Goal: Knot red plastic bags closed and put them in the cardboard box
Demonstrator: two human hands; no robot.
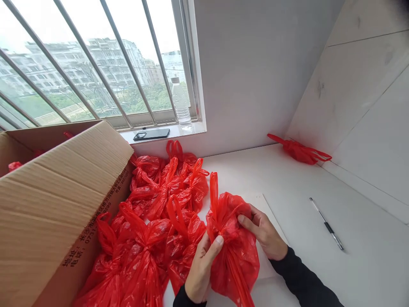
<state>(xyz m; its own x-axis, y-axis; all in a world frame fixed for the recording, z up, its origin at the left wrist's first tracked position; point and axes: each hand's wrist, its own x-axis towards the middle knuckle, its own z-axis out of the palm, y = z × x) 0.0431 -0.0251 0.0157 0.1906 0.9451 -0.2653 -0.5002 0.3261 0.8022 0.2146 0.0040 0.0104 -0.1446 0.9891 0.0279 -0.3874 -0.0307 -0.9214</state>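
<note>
Though crinkly, plump plastic bag (pixel 238 260) between hands (pixel 200 262)

Red plastic bag (pixel 236 256), as I view it remotely: transluc., crumpled, gathered at neck, 1 handle loop upright, bunched plastic hanging nearside; held over wht. tabletop (pixel 287 187), well short of far edge.

Window (pixel 110 72) upper left, metal bars (pixel 128 63) slanting across it. Outside: pale multi-storey buildings (pixel 108 57), green trees (pixel 156 96) below, sky (pixel 86 17) washed to white. Daylight comes in from that side. White sill (pixel 200 126) under the frame (pixel 185 42). Grey, plain wall (pixel 249 72) right of window, in shade. Far right, paler wall (pixel 361 89) with thin straight seams and dark scuffs. White worktop (pixel 287 179) meets both walls.
</note>
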